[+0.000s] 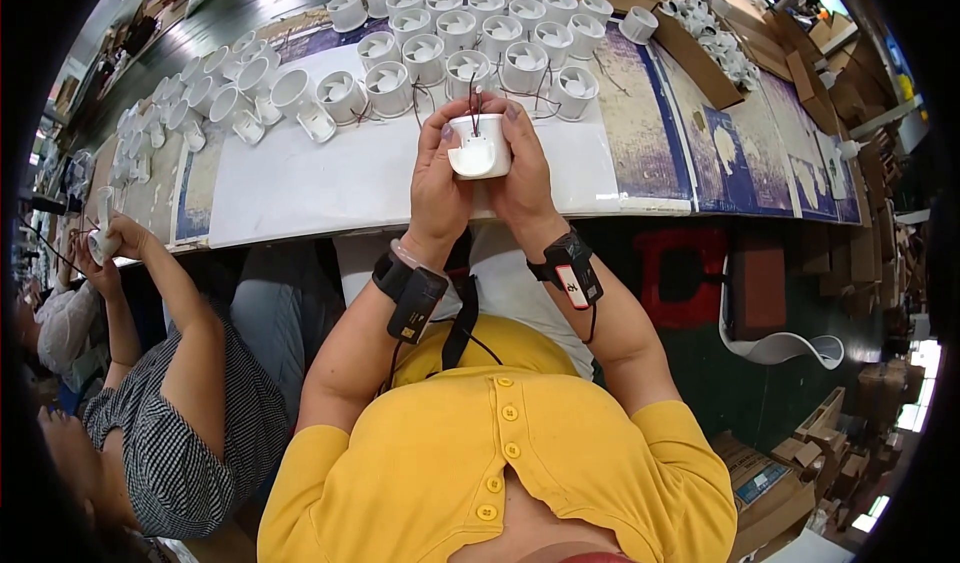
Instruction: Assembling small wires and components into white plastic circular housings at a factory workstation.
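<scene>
Holding: we have the white fan housing (479,147) clasped between both hands, above the near edge of the table (300,188).
Left hand (437,178): fingers closed round the housing's left side.
Right hand (523,168): fingers closed round its right side, equally near.
Axis: housing's open end faces away from us, red and black wires (474,103) rising from it.
Beyond housing: rows of white fan housings (470,38).

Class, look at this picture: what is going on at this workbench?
A person in a yellow top holds one small white fan housing in both hands, left hand and right hand, above a white sheet on the bench. Rows of similar white housings stand behind it. At the left, a co-worker's hand handles another white part.
</scene>
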`<state>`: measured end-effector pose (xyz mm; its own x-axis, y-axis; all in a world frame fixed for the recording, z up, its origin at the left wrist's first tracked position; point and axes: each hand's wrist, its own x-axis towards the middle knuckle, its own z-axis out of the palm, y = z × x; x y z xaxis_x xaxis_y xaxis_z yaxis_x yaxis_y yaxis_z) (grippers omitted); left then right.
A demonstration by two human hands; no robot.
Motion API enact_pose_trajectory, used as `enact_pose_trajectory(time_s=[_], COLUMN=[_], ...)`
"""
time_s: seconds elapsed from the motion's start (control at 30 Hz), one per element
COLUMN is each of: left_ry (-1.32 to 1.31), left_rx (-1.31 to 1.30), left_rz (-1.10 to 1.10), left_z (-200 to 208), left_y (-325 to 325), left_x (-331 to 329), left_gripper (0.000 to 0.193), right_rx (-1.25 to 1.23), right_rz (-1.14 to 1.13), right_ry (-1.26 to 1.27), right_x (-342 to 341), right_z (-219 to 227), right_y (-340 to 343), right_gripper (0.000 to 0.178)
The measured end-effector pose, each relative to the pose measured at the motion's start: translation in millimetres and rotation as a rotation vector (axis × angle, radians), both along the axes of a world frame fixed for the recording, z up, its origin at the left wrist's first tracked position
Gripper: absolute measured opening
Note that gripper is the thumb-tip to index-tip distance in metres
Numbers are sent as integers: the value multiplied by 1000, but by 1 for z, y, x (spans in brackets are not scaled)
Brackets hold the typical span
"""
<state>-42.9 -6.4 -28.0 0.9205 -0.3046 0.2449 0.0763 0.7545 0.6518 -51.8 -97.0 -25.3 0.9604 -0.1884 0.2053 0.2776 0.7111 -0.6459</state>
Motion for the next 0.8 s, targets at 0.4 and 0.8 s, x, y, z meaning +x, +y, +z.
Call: enact_pose_trajectory(time_s=[0.4,0.8], left_ry=[-58,-86], left_rx=[99,189], left_rz=[253,156], left_z=[-11,16], left_y=[-2,7], left_x=[-9,-17], left_gripper=[26,29], right_rx=[-25,58], right_rz=[16,135], right_ry=[-4,-124], right_x=[-6,-11], right_z=[-11,2], right_y=[9,2], right_gripper=[19,21])
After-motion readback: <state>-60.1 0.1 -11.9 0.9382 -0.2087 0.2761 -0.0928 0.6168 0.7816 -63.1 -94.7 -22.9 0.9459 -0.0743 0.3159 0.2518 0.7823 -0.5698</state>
